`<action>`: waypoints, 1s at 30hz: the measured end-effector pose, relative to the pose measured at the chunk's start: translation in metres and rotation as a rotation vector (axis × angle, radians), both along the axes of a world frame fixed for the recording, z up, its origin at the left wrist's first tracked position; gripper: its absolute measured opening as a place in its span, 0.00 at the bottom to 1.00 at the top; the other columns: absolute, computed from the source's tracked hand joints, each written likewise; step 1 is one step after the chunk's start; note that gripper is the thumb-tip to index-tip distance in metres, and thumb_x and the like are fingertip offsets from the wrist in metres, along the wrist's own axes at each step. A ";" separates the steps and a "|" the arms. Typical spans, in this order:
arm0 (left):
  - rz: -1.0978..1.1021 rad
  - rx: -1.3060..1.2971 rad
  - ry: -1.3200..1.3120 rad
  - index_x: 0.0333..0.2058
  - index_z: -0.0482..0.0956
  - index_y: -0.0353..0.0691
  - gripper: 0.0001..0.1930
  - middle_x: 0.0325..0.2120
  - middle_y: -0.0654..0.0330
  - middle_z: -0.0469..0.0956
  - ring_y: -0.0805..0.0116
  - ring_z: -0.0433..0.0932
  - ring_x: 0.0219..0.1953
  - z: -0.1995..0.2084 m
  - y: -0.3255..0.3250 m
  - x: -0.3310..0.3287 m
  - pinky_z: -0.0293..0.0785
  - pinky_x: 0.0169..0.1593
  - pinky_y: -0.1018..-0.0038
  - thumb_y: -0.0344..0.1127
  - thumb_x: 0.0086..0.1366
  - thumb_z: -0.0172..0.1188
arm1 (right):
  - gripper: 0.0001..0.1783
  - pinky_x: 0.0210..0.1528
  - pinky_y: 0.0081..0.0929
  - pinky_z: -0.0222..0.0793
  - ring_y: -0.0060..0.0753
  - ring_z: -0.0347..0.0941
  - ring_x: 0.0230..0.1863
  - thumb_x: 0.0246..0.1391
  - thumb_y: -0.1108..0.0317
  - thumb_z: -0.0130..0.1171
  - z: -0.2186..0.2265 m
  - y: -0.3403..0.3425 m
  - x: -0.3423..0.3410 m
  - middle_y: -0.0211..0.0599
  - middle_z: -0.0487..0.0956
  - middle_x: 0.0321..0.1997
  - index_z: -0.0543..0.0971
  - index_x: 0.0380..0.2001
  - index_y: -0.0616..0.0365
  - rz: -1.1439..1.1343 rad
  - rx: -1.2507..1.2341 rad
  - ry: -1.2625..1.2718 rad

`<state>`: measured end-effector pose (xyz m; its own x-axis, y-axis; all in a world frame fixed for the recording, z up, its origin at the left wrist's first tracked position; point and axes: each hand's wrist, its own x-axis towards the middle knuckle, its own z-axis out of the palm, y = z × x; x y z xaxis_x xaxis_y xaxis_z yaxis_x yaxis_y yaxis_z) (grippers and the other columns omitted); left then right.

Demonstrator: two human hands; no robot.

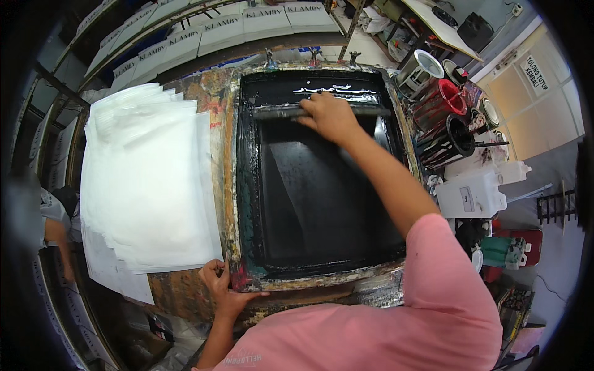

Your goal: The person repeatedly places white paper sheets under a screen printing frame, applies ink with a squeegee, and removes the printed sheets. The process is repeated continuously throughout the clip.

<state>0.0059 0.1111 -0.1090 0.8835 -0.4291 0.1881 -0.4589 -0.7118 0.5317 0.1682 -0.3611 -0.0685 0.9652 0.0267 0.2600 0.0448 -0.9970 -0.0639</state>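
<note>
A wooden-framed printing screen (230,204) lies on the table in front of me, its mesh coated in black ink. Near the far end of the mesh, my right hand (331,116) is closed around a long dark squeegee (275,114) that lies crosswise. Wet black ink (346,93) shines just beyond the blade. My left hand (226,290) grips the near left corner of the frame, with the thumb stretched along the front edge. Left of the screen, close to that hand, sits a thick stack of white sheets (148,185) with uneven edges.
Ink-stained cans (442,96) and a white plastic jug (470,195) stand along the right side. Racks at the back hold printed white sheets (223,31). Clamps (314,57) line the screen's far edge. Another person's arm (59,241) shows at far left.
</note>
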 end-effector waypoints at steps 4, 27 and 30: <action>-0.100 -0.099 -0.017 0.61 0.79 0.32 0.66 0.40 0.56 0.72 0.53 0.67 0.47 -0.011 0.007 -0.001 0.62 0.54 0.54 0.73 0.24 0.84 | 0.32 0.52 0.53 0.79 0.56 0.84 0.49 0.65 0.33 0.59 0.047 -0.041 0.048 0.47 0.88 0.43 0.88 0.46 0.50 0.101 0.074 0.201; -0.078 -1.055 0.105 0.72 0.66 0.26 0.51 0.63 0.49 0.77 0.61 0.77 0.62 0.066 -0.050 -0.004 0.74 0.66 0.64 0.47 0.59 0.83 | 0.23 0.43 0.46 0.75 0.50 0.75 0.41 0.56 0.49 0.67 0.165 0.160 -0.282 0.42 0.73 0.35 0.75 0.40 0.58 0.034 0.045 -0.134; -0.011 -1.145 -0.009 0.75 0.61 0.28 0.46 0.65 0.49 0.74 0.62 0.74 0.63 0.116 -0.076 0.029 0.68 0.68 0.66 0.50 0.71 0.73 | 0.23 0.51 0.50 0.67 0.48 0.76 0.42 0.58 0.47 0.66 0.232 0.154 -0.246 0.42 0.79 0.34 0.80 0.41 0.57 -0.084 -0.133 -0.303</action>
<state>0.0348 0.0351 0.0074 0.8773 -0.0094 0.4798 -0.4694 0.1916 0.8620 -0.0781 -0.2066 0.1639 0.8448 0.0032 0.5351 -0.0411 -0.9966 0.0709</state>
